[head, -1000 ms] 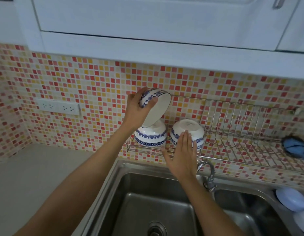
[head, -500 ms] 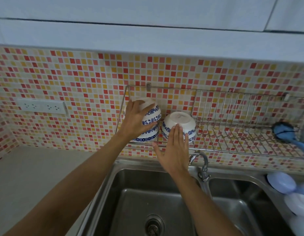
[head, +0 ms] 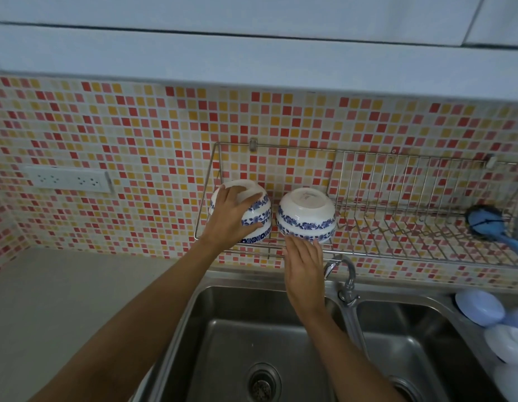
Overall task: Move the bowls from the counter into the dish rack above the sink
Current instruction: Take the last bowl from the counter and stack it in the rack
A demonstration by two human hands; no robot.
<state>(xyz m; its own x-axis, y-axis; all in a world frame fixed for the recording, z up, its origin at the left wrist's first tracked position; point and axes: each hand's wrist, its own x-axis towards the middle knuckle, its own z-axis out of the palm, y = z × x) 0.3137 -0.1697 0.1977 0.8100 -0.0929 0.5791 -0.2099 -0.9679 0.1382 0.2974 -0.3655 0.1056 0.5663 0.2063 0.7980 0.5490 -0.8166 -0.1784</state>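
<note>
The left hand has its grip wrapped over the upturned bowl stack, fingers curled round the glazed wall, at the nine o'clock end of the dish rack. It looks like two bowls nested, though the hand hides the seam. At three o'clock of it, close beside it, sits a second upturned bowl. The right hand floats flat below that bowl, grip spread and empty. Likely glazed ceramic: stiff, weighty, slick, chippable on the wire. Best held across the wall near the foot ring, released gently.
</note>
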